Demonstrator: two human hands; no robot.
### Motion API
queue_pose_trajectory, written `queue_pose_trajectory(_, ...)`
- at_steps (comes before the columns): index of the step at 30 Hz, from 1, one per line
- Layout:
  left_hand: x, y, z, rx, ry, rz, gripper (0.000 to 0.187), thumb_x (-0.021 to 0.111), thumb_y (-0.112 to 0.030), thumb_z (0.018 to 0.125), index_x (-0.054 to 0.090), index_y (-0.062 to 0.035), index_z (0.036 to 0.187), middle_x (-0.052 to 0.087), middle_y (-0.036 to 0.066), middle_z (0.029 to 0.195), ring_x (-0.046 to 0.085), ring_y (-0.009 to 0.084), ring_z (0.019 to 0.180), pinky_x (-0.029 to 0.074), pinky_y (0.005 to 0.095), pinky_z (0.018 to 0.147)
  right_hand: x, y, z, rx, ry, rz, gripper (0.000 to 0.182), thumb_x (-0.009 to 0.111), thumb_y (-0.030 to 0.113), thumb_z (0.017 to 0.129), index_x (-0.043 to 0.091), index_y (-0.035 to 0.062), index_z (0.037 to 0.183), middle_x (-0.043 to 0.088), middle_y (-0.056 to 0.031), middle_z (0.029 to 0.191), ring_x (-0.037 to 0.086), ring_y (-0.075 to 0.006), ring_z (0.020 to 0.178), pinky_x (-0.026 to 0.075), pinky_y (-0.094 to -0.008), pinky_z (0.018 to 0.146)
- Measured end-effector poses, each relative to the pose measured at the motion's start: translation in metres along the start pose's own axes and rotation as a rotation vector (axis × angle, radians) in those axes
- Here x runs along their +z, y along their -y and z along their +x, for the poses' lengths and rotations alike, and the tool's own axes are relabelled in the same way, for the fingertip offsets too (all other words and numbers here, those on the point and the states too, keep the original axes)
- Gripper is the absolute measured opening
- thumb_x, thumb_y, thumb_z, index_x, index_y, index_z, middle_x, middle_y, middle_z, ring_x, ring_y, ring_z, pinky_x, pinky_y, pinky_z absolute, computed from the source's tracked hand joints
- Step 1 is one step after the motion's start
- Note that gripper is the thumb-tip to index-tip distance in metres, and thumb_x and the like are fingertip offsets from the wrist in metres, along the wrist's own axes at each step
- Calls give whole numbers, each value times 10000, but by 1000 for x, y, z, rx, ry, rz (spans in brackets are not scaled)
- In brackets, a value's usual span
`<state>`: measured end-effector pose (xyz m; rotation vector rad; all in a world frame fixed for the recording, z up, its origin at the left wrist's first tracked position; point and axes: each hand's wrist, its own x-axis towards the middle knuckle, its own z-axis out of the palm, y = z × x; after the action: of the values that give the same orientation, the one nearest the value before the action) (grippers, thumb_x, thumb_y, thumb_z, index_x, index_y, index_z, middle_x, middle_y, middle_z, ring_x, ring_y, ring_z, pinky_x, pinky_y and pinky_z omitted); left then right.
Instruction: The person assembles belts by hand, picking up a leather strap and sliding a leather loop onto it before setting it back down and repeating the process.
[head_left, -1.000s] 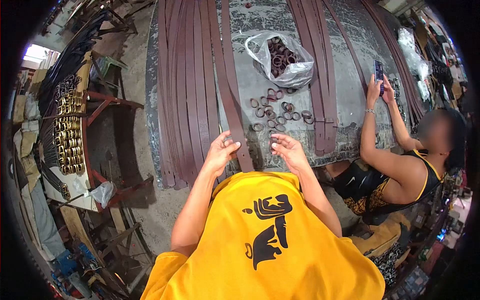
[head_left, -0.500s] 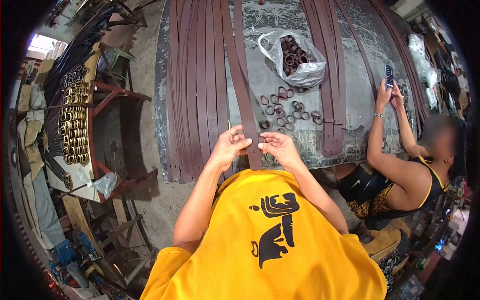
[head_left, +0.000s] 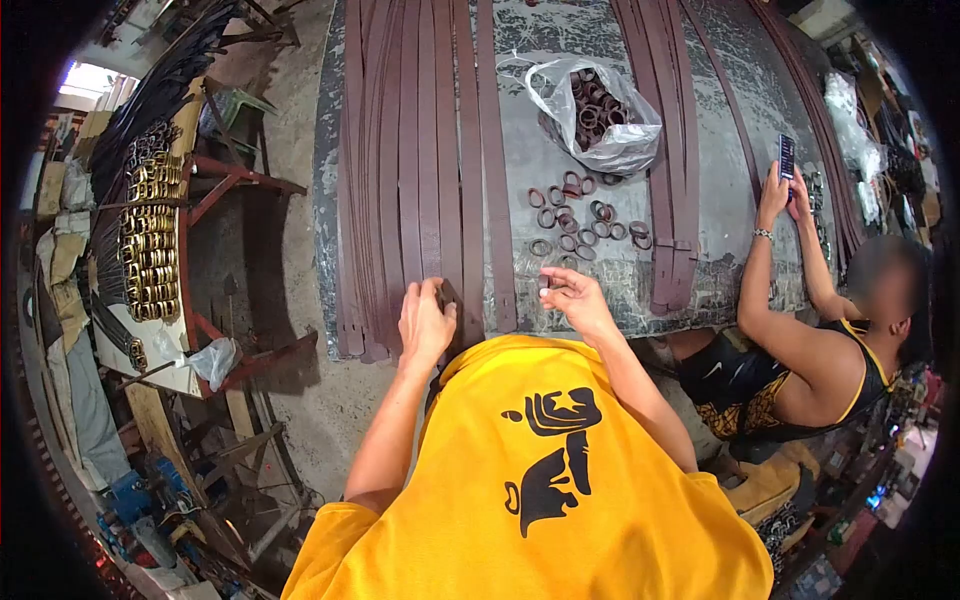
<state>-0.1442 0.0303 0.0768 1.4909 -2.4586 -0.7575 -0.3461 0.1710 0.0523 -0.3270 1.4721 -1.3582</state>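
Observation:
Long brown leather straps (head_left: 410,170) lie side by side on the table, running away from me. My left hand (head_left: 428,325) is at their near ends with its fingers curled on a strap (head_left: 430,220); its fingertips are partly hidden. To the right, a single strap (head_left: 495,190) lies flat, apart from both hands. My right hand (head_left: 580,303) pinches a small brown leather loop (head_left: 545,283) between thumb and finger, above the table edge. Several loose leather loops (head_left: 567,222) are scattered just beyond it. A clear plastic bag (head_left: 640,145) full of loops stands behind them.
More straps (head_left: 675,200) lie on the right of the worn table (head_left: 725,240). A person (head_left: 820,340) sits at the right, holding a phone (head_left: 787,157). On the left, a rack (head_left: 215,190) carries black straps with gold buckles (head_left: 152,240).
The strap both hands held now lies flat on the table. My left hand has moved left onto the other straps. My right hand has shifted slightly right, with a loop in its fingers.

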Motion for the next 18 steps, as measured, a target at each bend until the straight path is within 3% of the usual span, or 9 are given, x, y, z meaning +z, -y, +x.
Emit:
queue_pose_trajectory(4,25,-25,12,-37,175,-121,249,675,-188,755,603,-43,944,649,133,876,621,330,837,489,433,719,0,-3,0,28,-22,3,345,628,-21,802,568,7,1140,599,-55,884,599,-119,757,497,-234,639)
queue_pose_trajectory(7,52,-50,19,120,90,34,518,720,-229,712,494,-20,1129,579,189,1023,600,351,911,495,424,747,1,-7,4,36,-30,3,354,627,-22,801,562,6,1148,603,-61,895,601,-122,768,501,-235,647)
queue_pose_trajectory(13,71,-60,29,-22,200,-80,755,749,-166,648,329,23,1247,444,298,1133,545,467,959,474,475,803,-3,-9,4,5,-26,-12,357,631,-21,798,555,-3,1146,595,-63,950,600,-119,799,509,-230,679)
queue_pose_trajectory(14,71,-58,32,-50,181,-73,729,752,-159,647,355,36,1227,493,269,1103,569,446,940,482,482,789,-2,-8,5,10,-25,-16,356,631,-21,797,556,-4,1144,595,-62,954,599,-117,804,510,-230,683)
queue_pose_trajectory(17,57,-60,51,-207,406,-24,690,747,-142,644,386,34,1205,548,249,1083,576,424,966,478,471,815,3,-9,8,42,-55,-14,355,637,-12,796,558,-2,1141,595,-62,959,600,-118,805,504,-232,691)
queue_pose_trajectory(18,50,-65,52,-233,386,3,543,732,-153,668,491,44,1114,604,231,1031,575,393,1005,474,451,838,3,-10,10,46,-44,-12,355,639,-8,795,558,0,1141,595,-63,964,600,-119,807,502,-232,692)
